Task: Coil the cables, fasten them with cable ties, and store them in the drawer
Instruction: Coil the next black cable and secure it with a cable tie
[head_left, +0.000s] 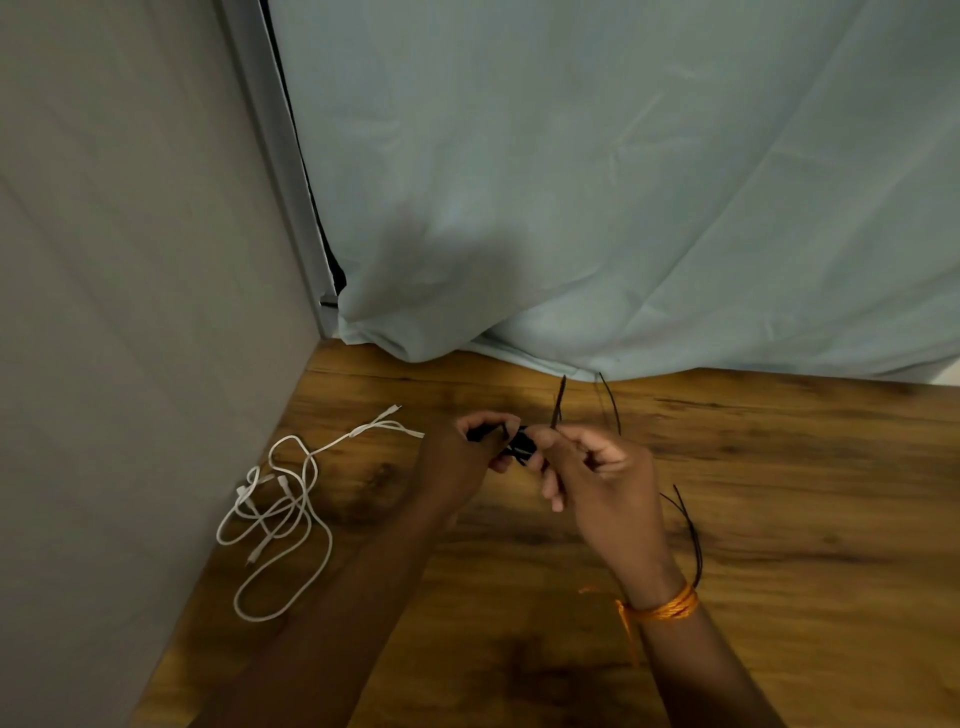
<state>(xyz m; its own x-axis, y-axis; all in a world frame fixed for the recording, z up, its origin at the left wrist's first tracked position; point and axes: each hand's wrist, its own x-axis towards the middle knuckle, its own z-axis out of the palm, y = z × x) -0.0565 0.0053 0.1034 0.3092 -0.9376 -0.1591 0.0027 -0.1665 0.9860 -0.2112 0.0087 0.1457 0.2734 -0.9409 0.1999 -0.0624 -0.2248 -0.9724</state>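
Note:
My left hand (462, 454) grips a small black coiled cable (519, 446) above the wooden table (779, 493). My right hand (597, 467) pinches a thin black cable tie (558, 405) whose tail sticks up from the bundle. The two hands meet at the coil, and most of it is hidden by my fingers. A loose white cable (280, 509) lies tangled on the table to the left, its connectors spread out toward the middle. More black cable ties (610, 402) lie behind my right hand, and others (693, 530) curve beside my right wrist.
A grey wall (130, 312) borders the table on the left. A pale blue cloth (623, 208) hangs down onto the table's far edge. An orange thread band (665, 608) circles my right wrist. No drawer is in view.

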